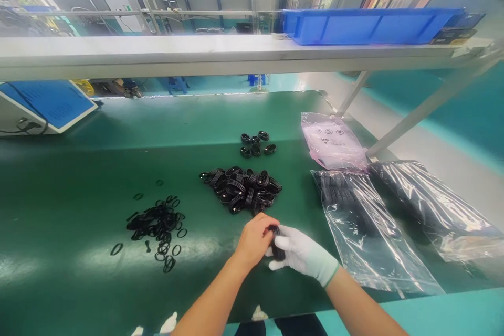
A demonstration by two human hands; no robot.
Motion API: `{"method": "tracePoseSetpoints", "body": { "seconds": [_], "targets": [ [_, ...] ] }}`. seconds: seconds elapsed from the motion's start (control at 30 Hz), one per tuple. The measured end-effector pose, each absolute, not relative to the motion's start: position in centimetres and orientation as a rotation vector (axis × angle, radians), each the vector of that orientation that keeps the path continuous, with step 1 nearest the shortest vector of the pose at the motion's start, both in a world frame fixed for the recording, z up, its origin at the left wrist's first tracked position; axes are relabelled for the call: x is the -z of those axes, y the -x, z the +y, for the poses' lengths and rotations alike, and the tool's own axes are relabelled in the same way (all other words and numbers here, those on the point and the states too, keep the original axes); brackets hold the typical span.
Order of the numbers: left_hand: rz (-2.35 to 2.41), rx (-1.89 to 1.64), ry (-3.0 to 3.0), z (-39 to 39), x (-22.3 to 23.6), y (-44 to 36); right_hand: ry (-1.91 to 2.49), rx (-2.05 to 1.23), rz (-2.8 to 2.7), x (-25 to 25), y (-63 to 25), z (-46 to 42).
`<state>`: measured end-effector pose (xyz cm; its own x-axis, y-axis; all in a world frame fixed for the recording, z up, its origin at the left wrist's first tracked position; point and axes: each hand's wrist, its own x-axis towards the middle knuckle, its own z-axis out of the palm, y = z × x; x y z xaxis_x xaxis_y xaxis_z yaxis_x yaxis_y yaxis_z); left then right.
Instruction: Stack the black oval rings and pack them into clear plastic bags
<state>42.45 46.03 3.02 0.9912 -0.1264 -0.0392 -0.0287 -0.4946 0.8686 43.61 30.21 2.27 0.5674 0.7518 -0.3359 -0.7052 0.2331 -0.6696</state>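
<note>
Near the front of the green table, a coiled black cable (277,250) is held upright between my two hands. My right hand (305,256), in a white glove, is closed around the coil from the right. My left hand (254,239) is bare and its fingers close on the coil's upper left edge; the fingertips are partly hidden. Just beyond lies a heap of coiled black cables (246,189), some with metal plugs showing. Several more coils (255,148) sit apart behind that heap. To the left spreads a loose pile of black rubber bands (157,223).
Clear plastic bags (378,252) with black coils lie at the right, beside another filled bag (433,199) and a pinkish printed bag (333,139). A white shelf (177,52) crosses above the table, carrying a blue bin (366,26). A blue-and-white box (59,105) stands far left.
</note>
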Motion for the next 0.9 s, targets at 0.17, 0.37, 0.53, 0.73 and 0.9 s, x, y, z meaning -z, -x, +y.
{"method": "tracePoseSetpoints", "body": {
  "seconds": [0.17,0.37,0.53,0.73,0.9],
  "targets": [
    [-0.123,-0.086,-2.173,45.7,-1.5,-41.9,0.974,-0.937,-0.055,-2.9,-42.9,31.1],
    [-0.154,-0.221,-2.204,45.9,-1.0,-41.8,1.167,-0.775,0.011,-1.6,-42.2,32.5],
    [-0.087,0.063,-2.258,48.0,-1.5,-41.9,1.430,-0.668,0.124,0.2,-42.8,32.6],
    [-0.108,0.491,-2.743,47.7,-0.9,-40.5,1.763,-0.594,0.163,0.8,-44.1,30.3],
    [-0.170,0.656,-2.866,46.0,0.0,-40.7,2.024,-0.621,0.162,1.9,-44.8,29.9]
  ]
}}
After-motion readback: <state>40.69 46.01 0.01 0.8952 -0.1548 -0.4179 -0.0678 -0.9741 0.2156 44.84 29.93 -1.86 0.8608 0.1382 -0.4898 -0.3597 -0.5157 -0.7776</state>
